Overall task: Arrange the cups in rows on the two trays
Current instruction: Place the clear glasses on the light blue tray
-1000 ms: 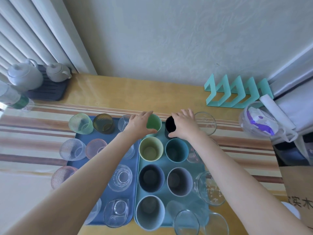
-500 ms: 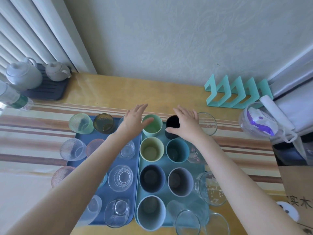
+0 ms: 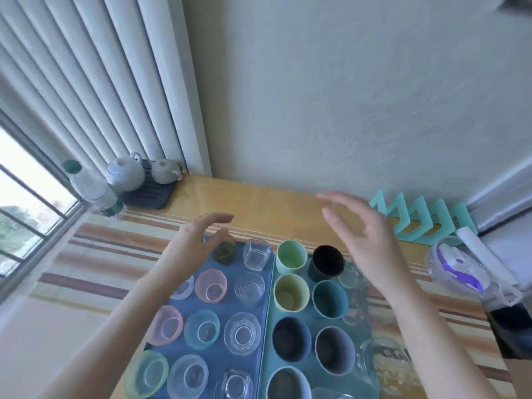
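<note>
Head view: both hands hover with fingers spread and hold nothing. The left hand point(image 3: 198, 240) is above the far corner of the blue tray point(image 3: 223, 308), and the right hand point(image 3: 365, 234) is above the far right of the teal tray point(image 3: 310, 320). The trays lie side by side on the surface point(image 3: 259, 203). Glass cups point(image 3: 241, 334) fill the blue tray in rows. The green cup point(image 3: 290, 256) and black cup point(image 3: 326, 262) head two columns on the teal one.

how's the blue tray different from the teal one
The blue tray holds see-through glass cups, three per row; the teal tray holds mostly opaque cups, two per row. The blue tray lies left of the teal tray. Both lie flat, edges together.
</note>
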The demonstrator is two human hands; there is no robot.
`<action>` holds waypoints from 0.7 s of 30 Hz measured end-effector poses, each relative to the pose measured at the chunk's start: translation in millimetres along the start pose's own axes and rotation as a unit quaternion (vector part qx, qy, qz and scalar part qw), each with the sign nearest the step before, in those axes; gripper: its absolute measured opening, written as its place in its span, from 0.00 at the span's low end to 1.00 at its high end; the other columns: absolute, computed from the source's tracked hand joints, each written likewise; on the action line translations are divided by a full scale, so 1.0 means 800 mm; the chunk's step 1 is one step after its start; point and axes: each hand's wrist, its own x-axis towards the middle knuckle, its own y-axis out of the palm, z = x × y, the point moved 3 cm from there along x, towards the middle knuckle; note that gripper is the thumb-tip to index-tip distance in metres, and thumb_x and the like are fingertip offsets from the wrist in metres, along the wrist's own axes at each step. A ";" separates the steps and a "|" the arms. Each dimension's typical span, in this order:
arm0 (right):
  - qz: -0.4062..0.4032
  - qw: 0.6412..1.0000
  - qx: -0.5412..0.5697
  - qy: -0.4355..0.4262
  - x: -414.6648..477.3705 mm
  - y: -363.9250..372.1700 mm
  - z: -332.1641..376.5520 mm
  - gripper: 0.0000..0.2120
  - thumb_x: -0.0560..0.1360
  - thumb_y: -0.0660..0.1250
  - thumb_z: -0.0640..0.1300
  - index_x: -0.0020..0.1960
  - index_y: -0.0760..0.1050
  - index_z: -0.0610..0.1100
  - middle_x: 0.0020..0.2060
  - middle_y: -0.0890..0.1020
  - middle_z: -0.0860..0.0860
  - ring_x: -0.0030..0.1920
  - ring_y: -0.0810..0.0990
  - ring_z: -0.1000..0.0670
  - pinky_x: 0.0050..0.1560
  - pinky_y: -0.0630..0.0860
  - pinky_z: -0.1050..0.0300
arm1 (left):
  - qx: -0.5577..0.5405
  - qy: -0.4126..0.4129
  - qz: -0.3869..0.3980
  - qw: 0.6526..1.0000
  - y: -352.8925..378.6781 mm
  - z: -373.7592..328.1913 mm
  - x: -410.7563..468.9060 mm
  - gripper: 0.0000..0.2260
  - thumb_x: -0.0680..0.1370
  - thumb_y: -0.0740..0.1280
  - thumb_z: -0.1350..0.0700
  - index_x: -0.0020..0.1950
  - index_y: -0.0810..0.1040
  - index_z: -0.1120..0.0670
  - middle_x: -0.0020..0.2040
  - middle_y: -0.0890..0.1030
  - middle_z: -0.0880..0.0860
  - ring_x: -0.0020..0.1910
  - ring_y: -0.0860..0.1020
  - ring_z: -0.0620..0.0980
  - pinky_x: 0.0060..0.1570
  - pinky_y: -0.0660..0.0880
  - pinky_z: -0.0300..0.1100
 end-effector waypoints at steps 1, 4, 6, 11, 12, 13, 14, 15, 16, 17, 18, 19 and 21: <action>-0.017 1.000 0.011 -0.018 0.008 -0.011 0.024 0.11 0.77 0.63 0.47 0.58 0.77 0.51 0.56 0.77 0.63 0.60 0.70 0.68 0.59 0.62 0.78 | 0.000 0.012 -0.009 1.000 -0.012 -0.014 0.001 0.12 0.77 0.65 0.57 0.59 0.77 0.48 0.54 0.79 0.44 0.41 0.76 0.39 0.48 0.65 0.34; -0.061 0.996 0.016 -0.063 0.023 -0.034 0.074 0.09 0.77 0.63 0.42 0.55 0.79 0.47 0.54 0.81 0.56 0.59 0.75 0.61 0.62 0.68 0.66 | 0.015 0.049 -0.018 0.999 -0.041 -0.041 -0.001 0.12 0.77 0.64 0.57 0.60 0.77 0.51 0.56 0.79 0.44 0.56 0.76 0.46 0.54 0.66 0.35; -0.075 0.995 0.006 -0.063 0.021 -0.039 0.086 0.08 0.77 0.63 0.42 0.54 0.79 0.46 0.51 0.82 0.56 0.57 0.77 0.59 0.63 0.70 0.61 | 0.040 0.063 -0.006 0.997 -0.049 -0.044 -0.008 0.12 0.77 0.64 0.56 0.61 0.77 0.51 0.58 0.80 0.46 0.58 0.75 0.46 0.56 0.66 0.36; -0.059 0.997 -0.026 -0.032 -0.005 -0.039 0.076 0.09 0.77 0.63 0.44 0.54 0.80 0.47 0.52 0.82 0.58 0.58 0.76 0.62 0.60 0.67 0.69 | 0.043 0.074 0.008 0.996 -0.045 -0.039 -0.030 0.12 0.77 0.65 0.58 0.60 0.77 0.50 0.55 0.80 0.45 0.44 0.78 0.48 0.50 0.67 0.39; -0.051 0.998 -0.030 -0.024 -0.011 -0.038 0.071 0.09 0.77 0.63 0.44 0.54 0.80 0.47 0.52 0.82 0.58 0.58 0.75 0.62 0.60 0.67 0.70 | 0.042 0.075 0.016 0.996 -0.038 -0.037 -0.034 0.12 0.77 0.65 0.58 0.60 0.77 0.50 0.54 0.80 0.44 0.40 0.76 0.46 0.49 0.66 0.38; -0.043 0.998 -0.033 -0.016 -0.016 -0.037 0.068 0.09 0.77 0.63 0.44 0.54 0.80 0.47 0.52 0.82 0.58 0.58 0.75 0.63 0.59 0.66 0.72 | 0.042 0.076 0.026 0.996 -0.030 -0.035 -0.037 0.12 0.77 0.65 0.58 0.59 0.77 0.50 0.54 0.80 0.44 0.39 0.75 0.45 0.49 0.66 0.37; -0.037 0.999 -0.036 -0.006 -0.021 -0.036 0.064 0.09 0.77 0.63 0.45 0.53 0.80 0.48 0.52 0.82 0.59 0.58 0.75 0.63 0.58 0.66 0.73 | 0.039 0.075 0.037 0.996 -0.023 -0.033 -0.040 0.12 0.77 0.65 0.58 0.58 0.78 0.50 0.53 0.80 0.43 0.41 0.75 0.44 0.49 0.66 0.36; -0.032 0.999 -0.039 0.003 -0.026 -0.036 0.060 0.08 0.77 0.63 0.45 0.53 0.80 0.48 0.52 0.82 0.59 0.57 0.75 0.63 0.57 0.65 0.74 | 0.034 0.075 0.048 0.995 -0.015 -0.032 -0.044 0.11 0.76 0.65 0.58 0.57 0.78 0.49 0.51 0.80 0.42 0.43 0.76 0.43 0.49 0.67 0.33; -0.028 0.999 -0.043 0.012 -0.032 -0.036 0.056 0.08 0.77 0.63 0.45 0.53 0.80 0.49 0.52 0.81 0.60 0.57 0.74 0.64 0.56 0.65 0.76 | 0.029 0.073 0.060 0.995 -0.005 -0.028 -0.048 0.10 0.76 0.65 0.58 0.56 0.78 0.48 0.49 0.80 0.41 0.45 0.76 0.39 0.48 0.66 0.28; -0.025 0.998 -0.046 0.019 -0.038 -0.036 0.051 0.08 0.77 0.63 0.45 0.53 0.80 0.49 0.51 0.81 0.60 0.57 0.74 0.64 0.55 0.64 0.76 | 0.023 0.074 0.070 0.995 0.005 -0.026 -0.053 0.10 0.76 0.65 0.59 0.54 0.78 0.48 0.47 0.80 0.40 0.45 0.76 0.34 0.47 0.66 0.23; -0.023 0.998 -0.050 0.025 -0.043 -0.037 0.046 0.08 0.77 0.64 0.45 0.53 0.80 0.49 0.52 0.81 0.60 0.57 0.74 0.64 0.55 0.64 0.77 | 0.017 0.076 0.079 0.994 0.018 -0.022 -0.058 0.09 0.76 0.66 0.60 0.53 0.79 0.49 0.46 0.80 0.39 0.44 0.76 0.31 0.46 0.65 0.20; -0.022 0.998 -0.055 0.033 -0.048 -0.039 0.040 0.08 0.77 0.64 0.46 0.54 0.80 0.50 0.52 0.81 0.60 0.57 0.74 0.65 0.55 0.64 0.78 | 0.015 0.082 0.088 0.993 0.032 -0.018 -0.063 0.08 0.75 0.66 0.60 0.52 0.80 0.50 0.45 0.81 0.40 0.44 0.76 0.30 0.47 0.66 0.22; -0.023 0.997 -0.065 0.047 -0.058 -0.045 0.029 0.09 0.77 0.64 0.46 0.54 0.80 0.50 0.53 0.80 0.60 0.57 0.74 0.65 0.54 0.64 0.79 | 0.029 0.097 0.108 0.989 0.061 -0.011 -0.079 0.08 0.74 0.67 0.60 0.49 0.81 0.49 0.43 0.82 0.42 0.44 0.76 0.31 0.47 0.69 0.30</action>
